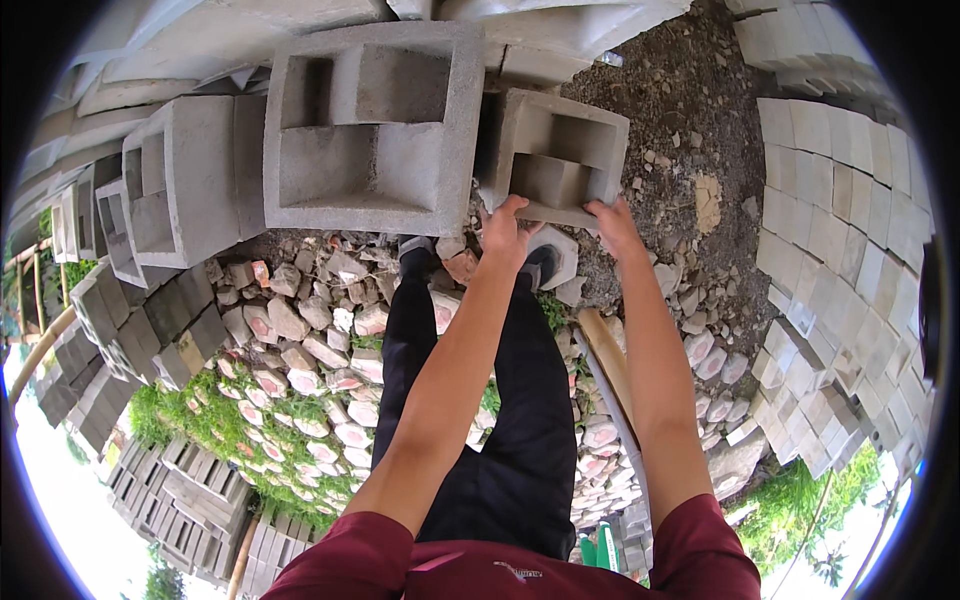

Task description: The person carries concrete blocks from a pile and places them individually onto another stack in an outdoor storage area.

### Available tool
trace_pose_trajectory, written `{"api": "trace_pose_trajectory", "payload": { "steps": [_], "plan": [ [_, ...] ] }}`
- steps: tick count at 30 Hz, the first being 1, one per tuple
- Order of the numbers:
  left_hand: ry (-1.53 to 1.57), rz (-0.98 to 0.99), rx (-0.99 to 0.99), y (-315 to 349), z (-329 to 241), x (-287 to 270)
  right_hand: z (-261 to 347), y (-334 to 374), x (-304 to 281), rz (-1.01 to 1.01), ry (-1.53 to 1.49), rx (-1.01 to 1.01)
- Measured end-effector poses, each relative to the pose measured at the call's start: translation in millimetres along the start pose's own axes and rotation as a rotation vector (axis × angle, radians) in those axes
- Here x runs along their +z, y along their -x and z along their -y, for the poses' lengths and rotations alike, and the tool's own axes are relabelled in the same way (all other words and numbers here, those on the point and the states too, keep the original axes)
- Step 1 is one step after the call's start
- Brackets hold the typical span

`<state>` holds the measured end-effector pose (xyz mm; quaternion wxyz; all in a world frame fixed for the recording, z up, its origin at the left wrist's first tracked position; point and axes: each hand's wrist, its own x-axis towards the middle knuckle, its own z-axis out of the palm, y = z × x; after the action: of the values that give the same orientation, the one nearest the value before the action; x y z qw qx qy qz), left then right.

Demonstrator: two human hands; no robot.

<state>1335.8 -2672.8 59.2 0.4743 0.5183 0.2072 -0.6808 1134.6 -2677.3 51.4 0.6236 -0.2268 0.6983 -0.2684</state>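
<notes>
Both my arms reach forward to a small grey concrete box (610,150), open on top with stepped inner compartments. My left hand (507,232) closes on its near left corner, fingers and thumb over the rim. At the near right corner my right hand (615,226) grips the same rim, thumb on top; the fingers underneath are hidden. The box stands tilted beside a larger concrete box (462,130) of similar shape, which neither hand touches. Beneath my hands lies a pale hexagonal paver (566,262), next to my foot.
More concrete boxes (205,170) stand at the left. Stacked pavers (840,200) rise along the right side. Broken rubble (310,320) covers the ground around my feet, with dark gravelly soil (690,110) ahead. A long wooden plank (605,345) lies by my right leg.
</notes>
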Motion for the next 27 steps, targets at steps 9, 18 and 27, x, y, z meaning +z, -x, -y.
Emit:
{"api": "trace_pose_trajectory", "payload": {
  "steps": [9,18,27],
  "plan": [
    [0.059,0.071,-0.065,-12.6,0.5,-9.9,-7.3,-0.8,0.1,-0.069,-0.054,0.052],
    [0.113,0.024,-0.074,-12.0,-2.3,-8.1,3.1,6.2,9.0,-0.09,-0.043,0.035],
    [0.062,0.041,-0.016,-0.2,-3.9,2.8,8.5,12.3,7.8,-0.096,0.001,0.008]
  ]
}}
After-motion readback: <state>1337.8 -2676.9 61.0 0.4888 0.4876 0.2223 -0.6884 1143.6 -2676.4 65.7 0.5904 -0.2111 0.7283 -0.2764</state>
